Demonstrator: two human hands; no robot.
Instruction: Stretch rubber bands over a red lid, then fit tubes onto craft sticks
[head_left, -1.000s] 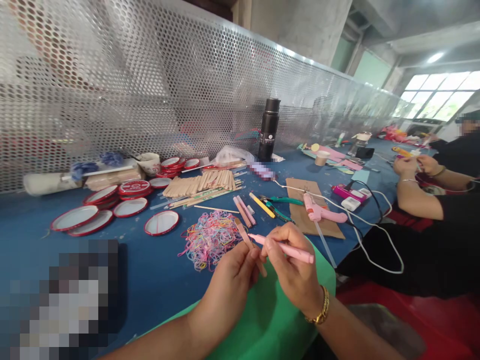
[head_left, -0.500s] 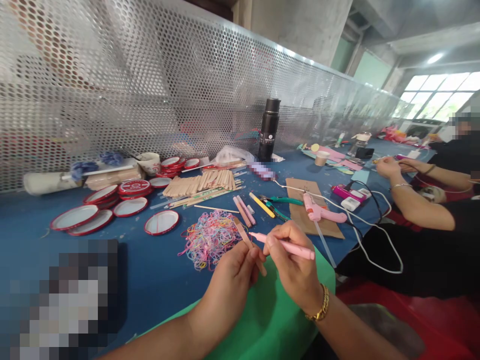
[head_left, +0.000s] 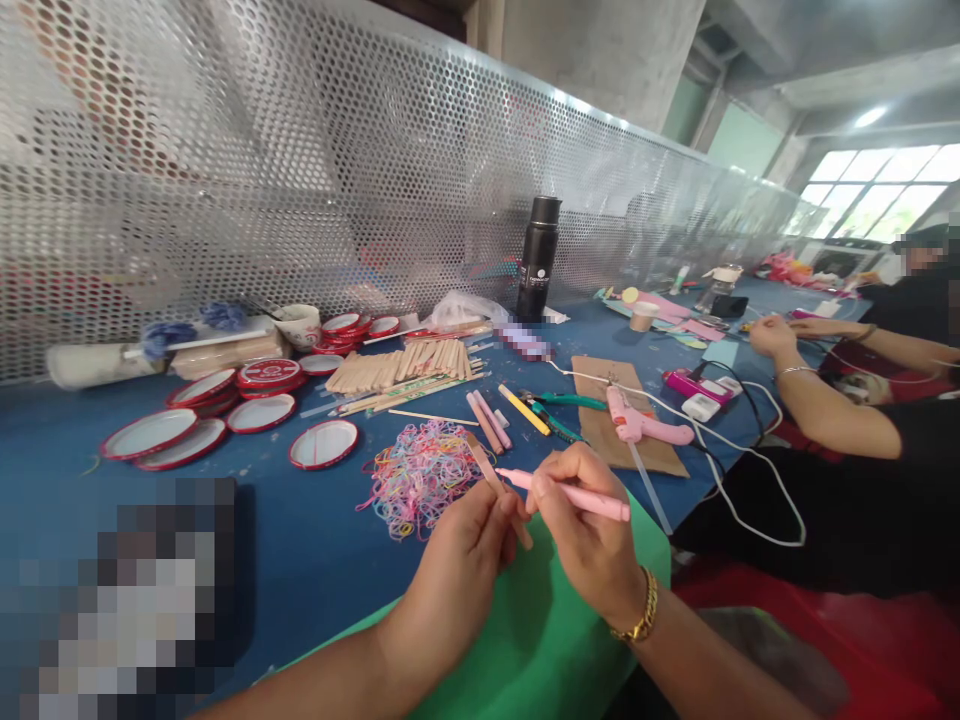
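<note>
Pinched in my left hand (head_left: 476, 530) is a flat wooden craft stick (head_left: 486, 468), tilted, its upper part coloured pinkish. My right hand (head_left: 589, 515) grips a pink marker (head_left: 592, 499), whose tip is at the stick's edge; whether it touches I cannot tell. Beyond my left hand lies a heap of pastel rubber bands (head_left: 420, 480). Several capped markers, among them a yellow marker (head_left: 525, 410) and a brownish marker (head_left: 484, 424), rest just past the heap. Under both hands spreads a green sheet (head_left: 525, 620).
Metal lids (head_left: 324, 444), piled craft sticks (head_left: 397, 368) and a black bottle (head_left: 535, 262) stand along the mesh partition (head_left: 315, 180). To the right are green-handled pliers (head_left: 566, 402), a pink glue gun (head_left: 637, 425) on cardboard (head_left: 600, 450), and a white cable. A co-worker's arms (head_left: 832, 395) are farther right.
Both hands, the stick and the marker keep nearly the same pose; the marker tip has shifted very slightly toward the stick. The co-worker's arm at the right has moved a little.
</note>
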